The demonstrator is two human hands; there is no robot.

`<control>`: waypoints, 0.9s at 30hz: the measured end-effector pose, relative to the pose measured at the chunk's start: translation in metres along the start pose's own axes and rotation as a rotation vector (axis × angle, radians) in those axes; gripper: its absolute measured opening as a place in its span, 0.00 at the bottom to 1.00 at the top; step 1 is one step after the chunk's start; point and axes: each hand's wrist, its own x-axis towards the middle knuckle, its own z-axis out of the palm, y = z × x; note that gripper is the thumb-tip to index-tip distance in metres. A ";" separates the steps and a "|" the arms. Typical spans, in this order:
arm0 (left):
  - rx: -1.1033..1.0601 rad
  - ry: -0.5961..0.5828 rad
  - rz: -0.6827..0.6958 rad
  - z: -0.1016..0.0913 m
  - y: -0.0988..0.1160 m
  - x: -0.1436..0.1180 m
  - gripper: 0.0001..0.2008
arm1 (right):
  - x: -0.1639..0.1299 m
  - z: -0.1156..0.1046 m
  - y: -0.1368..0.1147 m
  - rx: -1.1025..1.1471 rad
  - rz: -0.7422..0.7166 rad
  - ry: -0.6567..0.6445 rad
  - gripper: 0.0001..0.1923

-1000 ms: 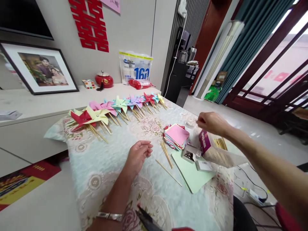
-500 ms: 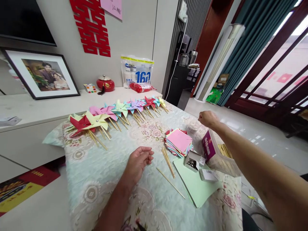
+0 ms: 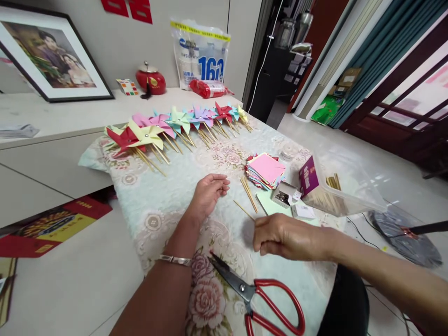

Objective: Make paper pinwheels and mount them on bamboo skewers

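Observation:
My left hand [image 3: 211, 193] rests on the flowered tablecloth [image 3: 168, 186], its fingers loosely curled and apart with nothing visible in them. My right hand [image 3: 285, 237] is closed over the table; what its fingers hold, if anything, is hidden. One thin wooden stick [image 3: 244, 210] lies with its near end covered by that hand. Beyond it are several more sticks [image 3: 249, 194], a stack of coloured paper squares [image 3: 266, 168] and a small box of metal pieces [image 3: 283, 196] on green paper [image 3: 268, 204]. Red-handled scissors [image 3: 245, 291] lie partly open nearest me.
Finished paper pinwheels [image 3: 180, 120] lie in a row along the far edge. A clear plastic tub [image 3: 329, 200] with sticks inside stands at the right, beside a small white box [image 3: 303, 212]. The cabinet bears a red pot [image 3: 151, 81] and a framed photo [image 3: 80, 95].
My right hand has come back from beyond the plastic tub to the table's near side, still closed. The view has tilted down, bringing the scissors into sight. My left hand keeps its pose.

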 end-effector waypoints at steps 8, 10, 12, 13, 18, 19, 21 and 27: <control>-0.003 0.001 0.003 0.000 -0.002 0.002 0.10 | 0.003 0.039 0.014 -0.237 0.087 -0.070 0.05; -0.002 -0.003 0.004 -0.001 -0.001 0.001 0.10 | 0.005 0.039 0.011 -0.326 0.097 -0.078 0.02; -0.002 -0.005 0.007 -0.001 -0.001 0.000 0.10 | 0.006 0.041 0.008 -0.405 0.082 -0.077 0.04; -0.001 -0.005 0.007 -0.001 0.000 0.000 0.11 | 0.007 0.042 0.006 -0.444 0.068 -0.075 0.05; 0.006 0.004 0.007 0.000 0.001 0.000 0.11 | 0.008 0.045 -0.002 -0.597 0.027 -0.081 0.07; 0.008 0.005 0.007 0.000 0.001 0.000 0.11 | 0.007 0.043 -0.004 -0.596 0.030 -0.089 0.07; 0.011 0.017 0.005 0.001 0.001 0.000 0.12 | 0.006 0.030 -0.008 -0.571 0.056 -0.090 0.06; 0.022 0.019 -0.015 0.000 0.001 0.003 0.15 | -0.001 -0.069 0.011 -0.729 0.549 0.151 0.07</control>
